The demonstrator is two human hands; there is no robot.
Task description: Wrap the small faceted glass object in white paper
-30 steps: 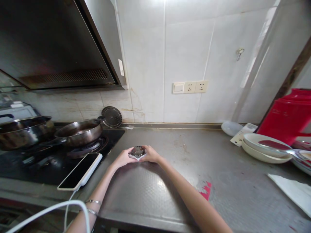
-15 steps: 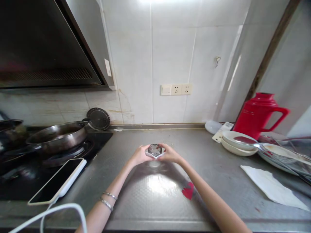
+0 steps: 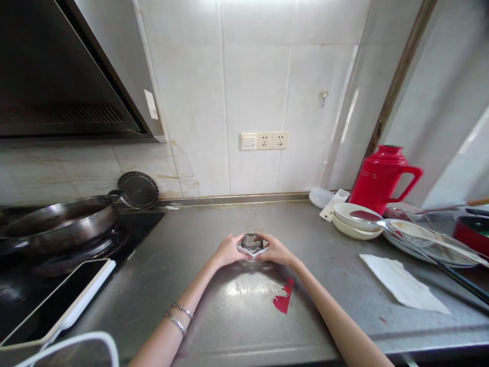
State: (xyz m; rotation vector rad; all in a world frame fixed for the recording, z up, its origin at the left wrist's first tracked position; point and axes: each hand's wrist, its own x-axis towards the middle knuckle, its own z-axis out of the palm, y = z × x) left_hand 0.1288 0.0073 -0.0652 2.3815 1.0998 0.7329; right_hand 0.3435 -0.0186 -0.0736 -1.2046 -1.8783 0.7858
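Out in front of me, both hands hold a small faceted glass vessel [image 3: 252, 243] with a white layer, cloth or paper, around its lower edge [image 3: 253, 255]. My left hand [image 3: 229, 251] grips its left side with fingers closed, and two bracelets [image 3: 178, 317] sit on that forearm. My right hand [image 3: 276, 251] closes on the opposite side. The fingertips behind the vessel are partly hidden. Beneath the arms lies the steel counter [image 3: 229, 326], with a torn red patch [image 3: 283, 298] close to the right forearm. Whether the vessel touches the counter is hard to make out.
Left, a steel pan [image 3: 72, 221] rests on the stove, and a phone with a white cable [image 3: 57, 300] lies in front. Rightward stand a red thermos [image 3: 376, 178], white bowls [image 3: 361, 232], stacked plates [image 3: 412, 232] and a white paper sheet [image 3: 405, 285].
The view has turned to the right, so the counter items appear farther left and a red pot comes in at the right edge. Both hands keep their hold on the glass vessel.
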